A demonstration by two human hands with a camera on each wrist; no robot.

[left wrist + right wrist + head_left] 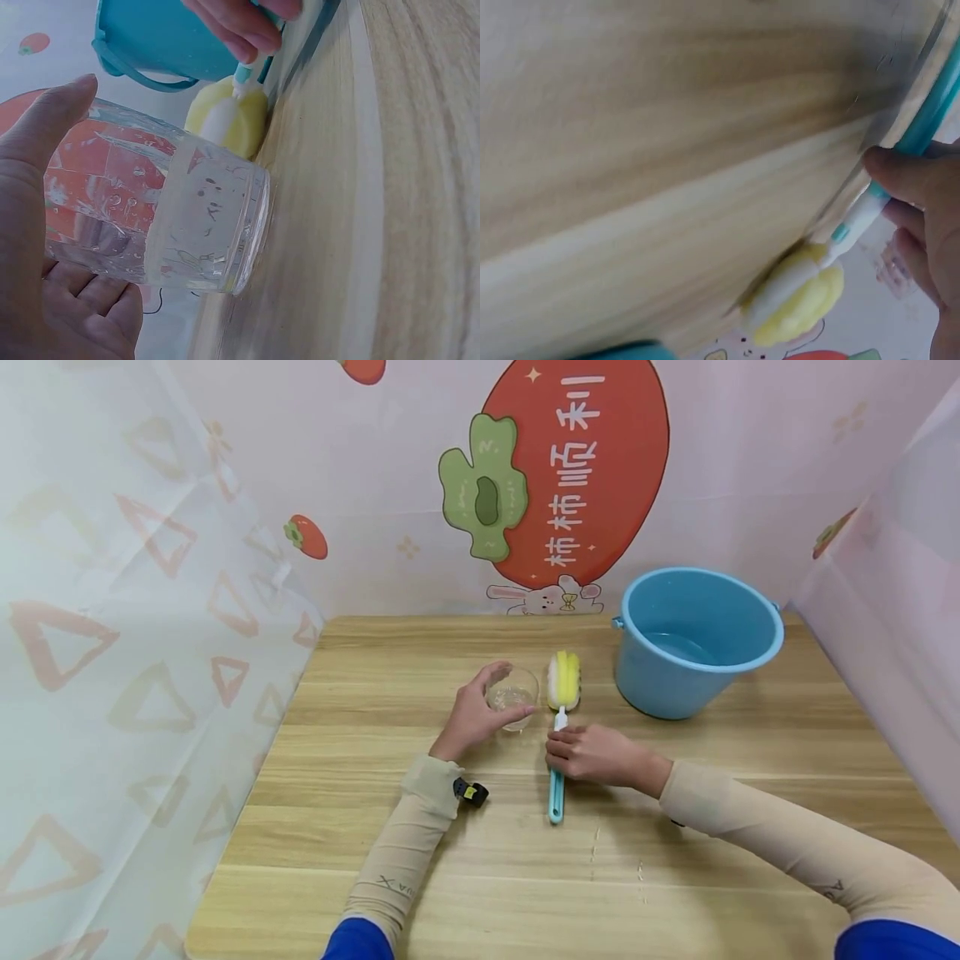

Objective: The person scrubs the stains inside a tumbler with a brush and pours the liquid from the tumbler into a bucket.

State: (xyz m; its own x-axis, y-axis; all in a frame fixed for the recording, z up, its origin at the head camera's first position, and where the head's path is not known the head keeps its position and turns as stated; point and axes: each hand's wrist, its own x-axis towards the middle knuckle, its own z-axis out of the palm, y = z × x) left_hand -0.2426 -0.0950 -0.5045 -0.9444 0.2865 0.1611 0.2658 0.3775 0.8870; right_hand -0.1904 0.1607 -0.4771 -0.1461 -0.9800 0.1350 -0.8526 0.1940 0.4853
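A clear glass [514, 700] with some water in it stands on the wooden table. My left hand [477, 714] holds it from the left, thumb on the near side and fingers behind. Droplets cling to the inside of the glass [150, 199] in the left wrist view. Just to its right, a sponge brush [557, 785] with a yellow and white head and teal handle lies along the table. My right hand [600, 755] pinches that handle from above, near its middle. The brush's yellow sponge head [795, 296] touches or nearly touches the tabletop in the right wrist view.
A blue bucket [675, 685] stands at the back right of the wooden table [337, 827], with what looks like water at its bottom. Water drops dot the tabletop near the front. A printed cloth [390, 510] hangs along the back and sides.
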